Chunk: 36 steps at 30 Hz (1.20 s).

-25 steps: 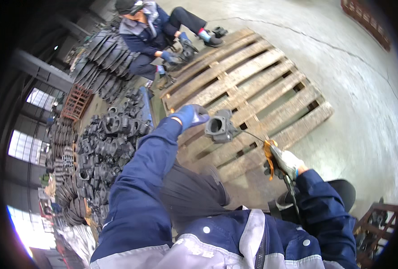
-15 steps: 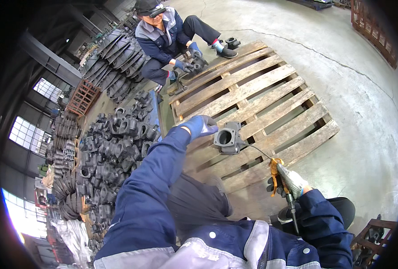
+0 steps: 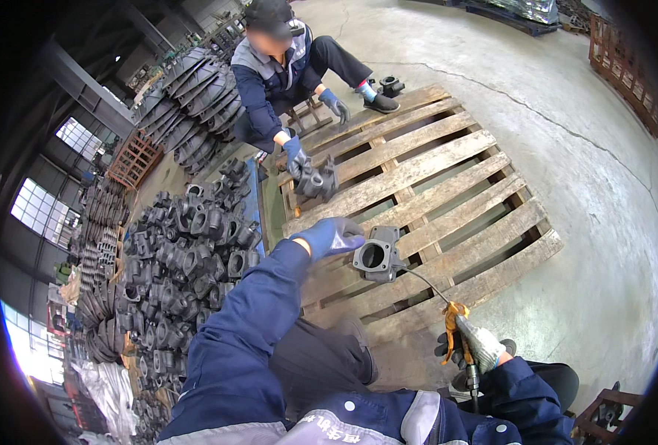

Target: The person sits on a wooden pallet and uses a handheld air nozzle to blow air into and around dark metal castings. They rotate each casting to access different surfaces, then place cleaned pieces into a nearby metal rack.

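A dark metal casting (image 3: 377, 256) with a square flange and a large round bore sits on the near part of the wooden pallet (image 3: 447, 159). My left hand (image 3: 332, 237), in a blue glove, has its fingers curled at the casting's upper left edge; part of the grip is hidden. My right hand (image 3: 479, 345), in a pale glove with dark fingers, is closed around a hand tool (image 3: 458, 326) wrapped in orange material. From the tool a long thin rod (image 3: 423, 279) runs to the casting's right side. A hose-like fitting (image 3: 473, 382) trails below my right hand.
Across the pallet a crouching co-worker (image 3: 280, 81) holds another casting (image 3: 318, 180) at the pallet's left edge. A large heap of castings (image 3: 188, 259) lies to my left. More castings (image 3: 390, 86) stand beyond the pallet. Rust-coloured racks (image 3: 622, 74) stand at right.
The co-worker has brought a casting toward me onto the pallet's left edge, with one hand now off it. My hands and the casting between them stay nearly the same; the view has shifted slightly.
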{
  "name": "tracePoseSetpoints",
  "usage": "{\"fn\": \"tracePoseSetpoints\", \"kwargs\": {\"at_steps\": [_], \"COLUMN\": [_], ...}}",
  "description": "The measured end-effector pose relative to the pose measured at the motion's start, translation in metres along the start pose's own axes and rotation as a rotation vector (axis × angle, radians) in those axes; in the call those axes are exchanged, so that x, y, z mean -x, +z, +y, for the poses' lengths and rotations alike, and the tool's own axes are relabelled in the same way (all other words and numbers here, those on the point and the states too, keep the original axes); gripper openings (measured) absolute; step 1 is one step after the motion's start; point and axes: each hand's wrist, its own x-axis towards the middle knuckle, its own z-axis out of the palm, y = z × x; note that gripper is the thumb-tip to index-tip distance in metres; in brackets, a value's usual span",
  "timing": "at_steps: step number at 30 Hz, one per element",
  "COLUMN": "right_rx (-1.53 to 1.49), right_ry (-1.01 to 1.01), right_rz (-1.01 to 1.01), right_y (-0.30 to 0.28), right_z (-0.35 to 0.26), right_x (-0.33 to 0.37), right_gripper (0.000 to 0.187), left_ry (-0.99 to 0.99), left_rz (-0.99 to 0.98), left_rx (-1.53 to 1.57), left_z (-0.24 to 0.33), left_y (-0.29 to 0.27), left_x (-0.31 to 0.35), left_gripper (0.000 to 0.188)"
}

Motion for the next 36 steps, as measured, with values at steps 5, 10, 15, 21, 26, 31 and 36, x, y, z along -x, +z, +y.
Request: {"fn": "tracePoseSetpoints", "kwargs": {"at_steps": [5, 10, 15, 21, 26, 31, 36], "right_rx": [-0.045, -0.125, -0.151, 0.001, 0.087, 0.289, 0.417], "right_ry": [0.040, 0.070, 0.092, 0.081, 0.077, -0.023, -0.052], "right_rz": [-0.062, -0.093, -0.060, -0.014, 0.019, -0.001, 0.012], "right_y": [-0.002, -0.002, -0.002, 0.008, 0.019, 0.021, 0.016], "right_z": [-0.001, 0.000, -0.002, -0.012, -0.017, -0.015, -0.006], "right_x": [-0.002, -0.002, -0.003, 0.005, 0.009, 0.012, 0.006], "right_gripper": [0.062, 0.062, 0.062, 0.060, 0.053, 0.054, 0.062], "left_ry": [-0.005, -0.079, -0.057, -0.053, -0.101, -0.230, -0.175], "left_rz": [-0.015, 0.012, -0.043, -0.028, -0.030, -0.113, -0.066], "left_rx": [0.044, 0.080, 0.064, 0.006, -0.053, -0.062, -0.205], "left_z": [0.006, 0.007, 0.003, 0.002, 0.007, 0.000, -0.023], "left_y": [-0.004, 0.001, -0.001, 0.005, 0.005, 0.016, 0.022], "left_x": [-0.003, -0.008, -0.014, -0.017, -0.012, -0.003, -0.003], "left_gripper": [0.040, 0.042, 0.042, 0.044, 0.047, 0.052, 0.040]}}
